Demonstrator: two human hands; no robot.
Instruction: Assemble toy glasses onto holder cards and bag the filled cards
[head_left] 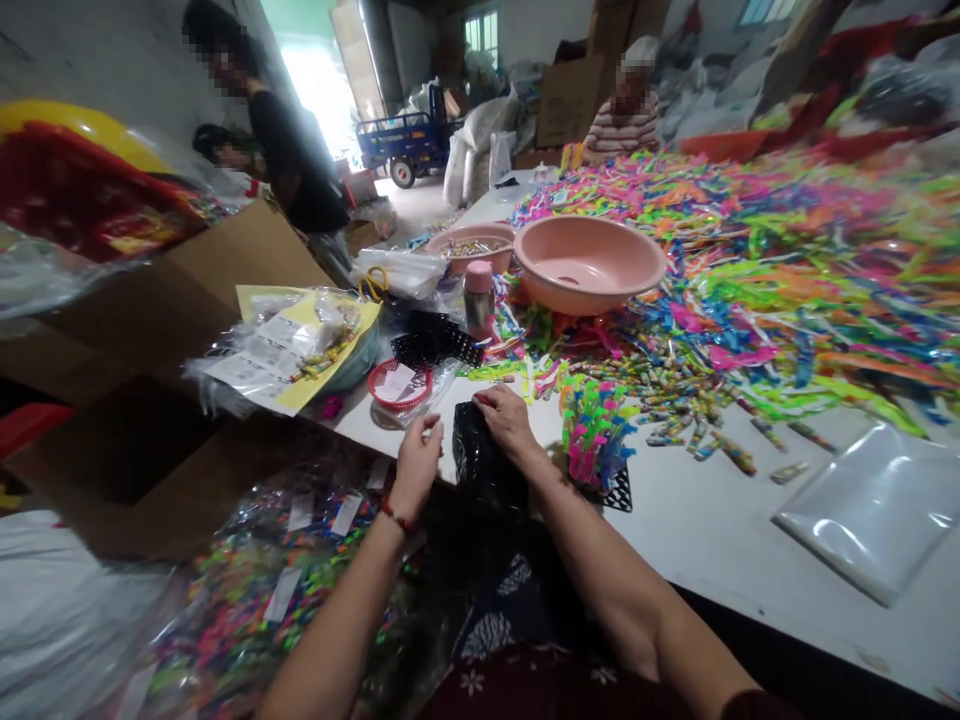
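Note:
My right hand [507, 418] lies curled over the top of a black plastic bag [484, 470] at the near edge of the white table [697, 520], gripping it. My left hand [416, 462] is just left of the bag, fingers closed in a pinch on something small and pale that I cannot make out. A bundle of bright pink, green and blue plastic pieces [592, 430] stands in a black mesh holder to the right of my right hand.
A huge heap of coloured plastic strips [765, 240] covers the far right of the table. Two pink basins [589, 262] and a pink bottle [478, 297] stand behind. A cardboard box [142, 450] and bagged goods [270, 580] sit left. Three people are at the back.

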